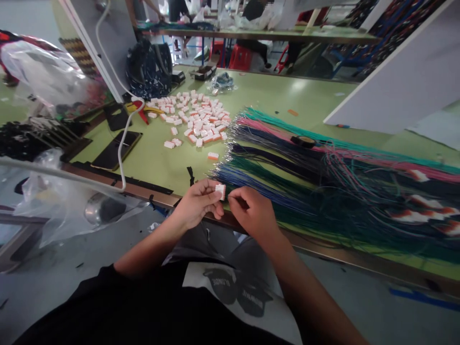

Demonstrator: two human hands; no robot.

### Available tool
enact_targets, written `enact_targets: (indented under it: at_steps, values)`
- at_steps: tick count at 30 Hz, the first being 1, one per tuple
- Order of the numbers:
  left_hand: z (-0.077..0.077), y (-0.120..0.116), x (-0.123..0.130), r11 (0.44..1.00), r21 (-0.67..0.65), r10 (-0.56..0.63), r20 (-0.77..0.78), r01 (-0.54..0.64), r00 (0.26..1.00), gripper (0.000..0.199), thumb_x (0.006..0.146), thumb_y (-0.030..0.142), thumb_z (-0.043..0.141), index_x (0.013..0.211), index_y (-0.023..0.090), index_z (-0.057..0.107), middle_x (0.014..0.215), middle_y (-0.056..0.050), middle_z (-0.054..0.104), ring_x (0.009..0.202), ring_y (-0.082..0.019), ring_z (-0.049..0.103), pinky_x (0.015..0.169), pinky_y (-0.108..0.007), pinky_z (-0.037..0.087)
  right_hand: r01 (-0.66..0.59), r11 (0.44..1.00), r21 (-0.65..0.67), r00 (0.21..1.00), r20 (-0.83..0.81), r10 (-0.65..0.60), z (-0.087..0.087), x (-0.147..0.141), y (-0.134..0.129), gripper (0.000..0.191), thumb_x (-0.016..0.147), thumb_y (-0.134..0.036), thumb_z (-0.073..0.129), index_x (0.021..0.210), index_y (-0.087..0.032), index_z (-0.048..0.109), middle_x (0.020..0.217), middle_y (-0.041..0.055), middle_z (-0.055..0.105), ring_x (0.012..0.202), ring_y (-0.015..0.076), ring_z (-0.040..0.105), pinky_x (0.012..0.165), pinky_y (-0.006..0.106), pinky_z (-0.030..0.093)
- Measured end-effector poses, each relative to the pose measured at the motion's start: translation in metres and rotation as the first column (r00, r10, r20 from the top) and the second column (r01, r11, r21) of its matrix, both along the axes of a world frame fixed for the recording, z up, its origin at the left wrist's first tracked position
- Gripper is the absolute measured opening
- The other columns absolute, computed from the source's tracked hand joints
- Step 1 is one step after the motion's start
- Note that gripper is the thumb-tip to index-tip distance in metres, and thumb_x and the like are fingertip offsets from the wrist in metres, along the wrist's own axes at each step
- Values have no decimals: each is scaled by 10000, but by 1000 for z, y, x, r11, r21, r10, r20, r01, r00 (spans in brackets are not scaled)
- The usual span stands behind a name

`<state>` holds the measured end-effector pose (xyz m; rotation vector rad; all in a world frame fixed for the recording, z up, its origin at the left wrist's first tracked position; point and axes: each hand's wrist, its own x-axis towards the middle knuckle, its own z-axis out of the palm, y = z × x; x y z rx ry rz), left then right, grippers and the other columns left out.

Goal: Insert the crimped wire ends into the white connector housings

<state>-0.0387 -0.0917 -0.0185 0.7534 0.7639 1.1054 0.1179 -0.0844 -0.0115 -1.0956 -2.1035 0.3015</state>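
Observation:
My left hand pinches a small white-and-orange connector housing between thumb and fingertips, at the table's front edge. Just right of the connector, my right hand is closed in a pinch; whatever sits between its fingertips is too small to make out. Beside and behind that hand lie bundles of wires: blue wires, black wires and teal wires, with bare metal ends pointing left. One loose connector rests beyond my left hand, apart from a big pile of connectors.
On the left are a phone, yellow-and-red pliers and a bent white cable. A dark patterned bag stands behind. Wired connectors lie at right, near a slanted white panel. People sit at a farther table.

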Motion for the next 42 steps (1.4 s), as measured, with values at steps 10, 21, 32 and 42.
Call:
enact_targets:
  at_steps: [10,21,32,42]
  values:
    - [-2,-5,-3,984,91,-141,-108,151,984,219,721,245,676,837,154,514,503,54,581,384,-76,550,382,-163,419,-121,926,-358,983,84,161,5,17,16,179,830,-199,479,723,-201,622,697,0,656,646,126,576,595,231,392]
    - [-1,0,-10,941,102,-313,-95,322,945,200,748,164,640,940,170,585,623,33,590,436,-71,568,402,-175,434,302,940,-161,936,238,-261,10,42,54,80,725,-196,548,686,-216,615,677,9,636,601,155,544,546,262,355]
    - [-6,3,-9,969,36,-246,33,245,969,245,740,189,667,949,161,541,616,33,577,469,-104,610,412,-186,478,370,901,-228,928,129,-348,36,52,44,82,670,-224,550,616,-220,612,598,4,636,539,153,540,504,268,333]
    - [-7,4,-9,973,36,-230,35,228,973,231,745,162,644,952,170,543,653,33,572,485,-98,613,434,-194,496,326,921,-214,945,102,-311,28,52,46,117,694,-226,526,623,-220,620,633,6,665,565,156,572,541,273,381]
